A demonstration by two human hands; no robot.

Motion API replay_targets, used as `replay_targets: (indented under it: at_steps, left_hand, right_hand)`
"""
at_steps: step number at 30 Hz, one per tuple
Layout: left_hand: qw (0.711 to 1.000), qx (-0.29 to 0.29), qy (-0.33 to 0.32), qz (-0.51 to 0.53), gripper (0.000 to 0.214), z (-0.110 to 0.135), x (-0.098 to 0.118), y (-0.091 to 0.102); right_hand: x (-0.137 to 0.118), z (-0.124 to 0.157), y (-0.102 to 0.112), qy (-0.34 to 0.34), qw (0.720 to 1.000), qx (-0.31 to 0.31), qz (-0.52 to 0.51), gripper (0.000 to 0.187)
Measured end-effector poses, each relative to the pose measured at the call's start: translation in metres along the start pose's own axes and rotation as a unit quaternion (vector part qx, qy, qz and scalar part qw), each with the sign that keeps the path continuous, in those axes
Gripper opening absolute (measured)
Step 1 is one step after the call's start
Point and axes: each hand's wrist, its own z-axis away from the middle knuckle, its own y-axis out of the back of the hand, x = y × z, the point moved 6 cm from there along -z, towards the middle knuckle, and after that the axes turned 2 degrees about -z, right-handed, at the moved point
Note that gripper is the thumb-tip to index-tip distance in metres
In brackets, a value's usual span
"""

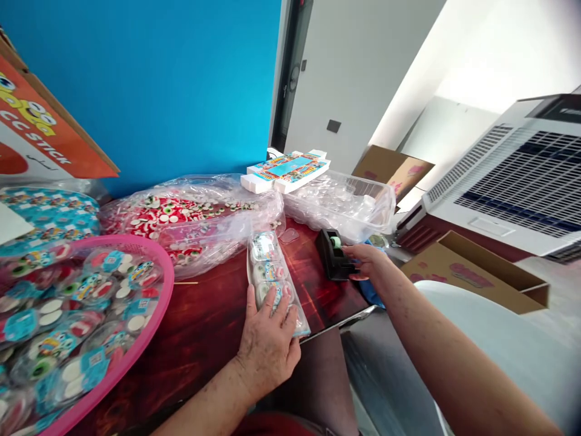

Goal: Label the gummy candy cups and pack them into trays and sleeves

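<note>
A long clear plastic tray of round printed candy packs [269, 266] lies on the dark red table [204, 315]. My left hand [269, 345] rests flat on its near end, fingers spread over the packs. My right hand [367, 263] reaches to a black tape dispenser [333, 253] near the table's right edge, and its fingers pinch at the dispenser's front. What they pinch is too small to name.
A pink basket [158, 303] full of round packs sits at the left. Clear bags of candy [190, 218] lie behind the tray. A clear plastic tub [345, 206] carries a flat printed box [288, 169]. Cardboard boxes [476, 272] and a white cooler unit [512, 181] stand to the right.
</note>
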Motion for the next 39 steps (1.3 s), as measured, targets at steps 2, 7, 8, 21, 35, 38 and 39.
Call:
replay_targets:
  at_steps: [2, 7, 8, 21, 35, 38, 39]
  left_hand:
    - [0.999, 0.028, -0.005, -0.021, 0.036, 0.001, 0.002, 0.0]
    - [0.995, 0.095, -0.008, -0.021, 0.03, 0.007, 0.0, -0.003]
    - [0.995, 0.101, -0.008, -0.018, 0.029, 0.008, 0.0, -0.003]
    - [0.994, 0.102, -0.019, -0.017, 0.027, 0.011, 0.0, -0.002]
    - [0.997, 0.054, -0.044, -0.031, 0.033, 0.012, 0.002, -0.001]
    - [0.997, 0.058, -0.04, -0.044, 0.031, 0.012, 0.002, 0.001]
    - [0.996, 0.06, -0.037, -0.051, 0.03, 0.011, 0.002, 0.002]
  right_hand:
    - [0.004, 0.007, -0.001, -0.016, 0.999, 0.009, -0.04, 0.013]
    - [0.031, 0.042, -0.004, 0.049, 0.98, 0.107, -0.163, 0.019]
    - [0.039, 0.049, -0.005, 0.062, 0.974, 0.124, -0.179, 0.019]
    - [0.072, 0.051, -0.006, 0.0, 0.994, 0.026, -0.102, 0.031]
    - [-0.01, 0.118, -0.1, 0.085, 0.843, -0.531, -0.009, 0.04]
    - [-0.01, 0.111, -0.11, 0.076, 0.818, -0.57, 0.023, 0.04]
    - [-0.009, 0.11, -0.113, 0.073, 0.81, -0.582, 0.034, 0.039]
